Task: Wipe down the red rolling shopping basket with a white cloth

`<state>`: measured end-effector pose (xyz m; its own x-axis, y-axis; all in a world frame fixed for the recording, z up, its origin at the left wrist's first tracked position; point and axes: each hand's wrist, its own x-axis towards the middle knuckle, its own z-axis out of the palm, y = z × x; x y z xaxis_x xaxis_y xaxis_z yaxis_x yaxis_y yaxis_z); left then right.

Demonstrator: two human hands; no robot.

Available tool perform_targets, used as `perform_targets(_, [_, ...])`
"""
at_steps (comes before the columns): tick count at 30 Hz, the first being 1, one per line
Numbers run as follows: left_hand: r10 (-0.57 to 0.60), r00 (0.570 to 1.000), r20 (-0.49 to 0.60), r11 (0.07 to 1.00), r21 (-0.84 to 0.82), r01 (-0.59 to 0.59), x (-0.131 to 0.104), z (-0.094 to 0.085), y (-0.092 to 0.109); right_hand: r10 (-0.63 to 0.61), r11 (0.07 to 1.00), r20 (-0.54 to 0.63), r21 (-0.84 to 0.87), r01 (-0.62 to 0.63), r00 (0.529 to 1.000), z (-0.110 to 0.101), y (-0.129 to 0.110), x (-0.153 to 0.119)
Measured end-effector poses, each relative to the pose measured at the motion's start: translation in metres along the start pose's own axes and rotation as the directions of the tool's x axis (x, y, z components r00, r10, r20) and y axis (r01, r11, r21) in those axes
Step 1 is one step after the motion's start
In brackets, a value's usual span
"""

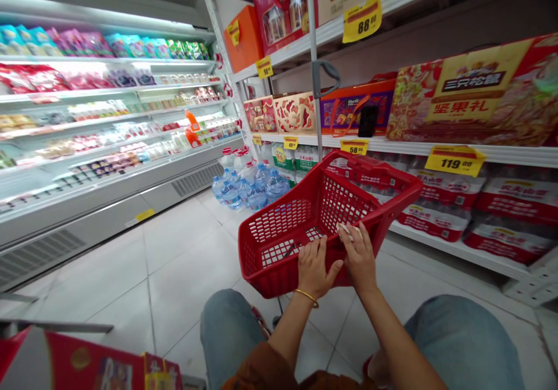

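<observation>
Both hands over near side of cart, probably to steady it; low, knees-apart pose likely keeps that side in easy reach. Left hand (314, 268): fingers nearly together, draped over rim, thumb out toward the other hand. Right hand (358, 256): fingers slightly spread over same rim, small pale item at fingertips, can't tell what or if pinched. Grip firmness unclear. Red perforated plastic shopping cart (276, 279) lies under the fingers, its basket mostly beyond them, ahead of blue denim knees (231, 326).
</observation>
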<state>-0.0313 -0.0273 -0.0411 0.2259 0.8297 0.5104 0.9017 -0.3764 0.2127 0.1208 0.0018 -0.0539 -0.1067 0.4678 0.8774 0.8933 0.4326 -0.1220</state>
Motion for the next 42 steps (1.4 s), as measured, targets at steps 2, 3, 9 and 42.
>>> perform_targets(2, [-0.005,1.000,0.006,1.000,0.001,0.005,0.000,-0.001,0.000,0.018,1.000,-0.021,0.001,-0.018,1.000,-0.002,0.005,0.004])
perform_targets(3, [-0.008,1.000,0.006,1.000,0.002,0.008,0.000,-0.001,0.001,0.025,1.000,-0.027,0.008,-0.025,0.999,-0.002,0.008,0.005])
perform_targets(9, [-0.005,0.998,-0.058,0.998,0.054,0.008,0.001,-0.001,0.004,0.066,0.993,-0.051,0.097,-0.061,0.997,-0.002,0.008,0.006])
perform_targets(42, [0.008,1.000,-0.017,0.996,0.086,-0.007,0.001,-0.007,-0.006,0.087,0.996,0.028,0.008,-0.088,0.996,-0.007,0.005,0.009])
